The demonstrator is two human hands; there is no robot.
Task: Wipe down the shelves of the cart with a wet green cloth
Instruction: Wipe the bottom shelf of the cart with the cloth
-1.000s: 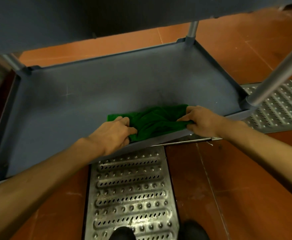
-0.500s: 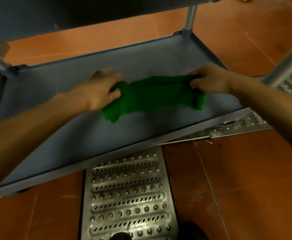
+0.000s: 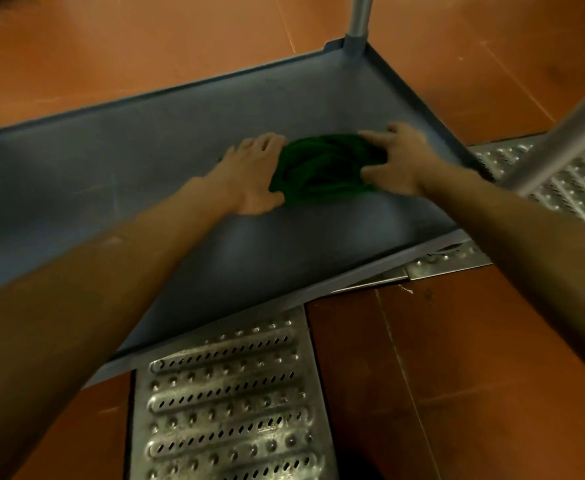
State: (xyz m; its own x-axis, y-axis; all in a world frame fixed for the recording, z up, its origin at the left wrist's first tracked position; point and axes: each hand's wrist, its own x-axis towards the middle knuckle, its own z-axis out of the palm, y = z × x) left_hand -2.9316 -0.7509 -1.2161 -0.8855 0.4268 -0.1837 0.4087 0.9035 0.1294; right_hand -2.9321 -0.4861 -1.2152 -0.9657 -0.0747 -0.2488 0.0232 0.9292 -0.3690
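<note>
The green cloth lies bunched on the grey bottom shelf of the cart, toward its right end. My left hand lies flat on the shelf with straight fingers, its thumb side pushed against the cloth's left edge. My right hand holds the cloth's right side, fingers over the top and thumb at the near edge. Part of the cloth is hidden under the right hand.
A raised rim runs round the shelf. Metal cart posts stand at the far right corner and near right. Perforated steel drain grates lie in the orange tiled floor below and to the right.
Both hands slid the cloth from the shelf's near edge toward the far right corner. The cloth went from stretched out to bunched, and my left hand flattened.
</note>
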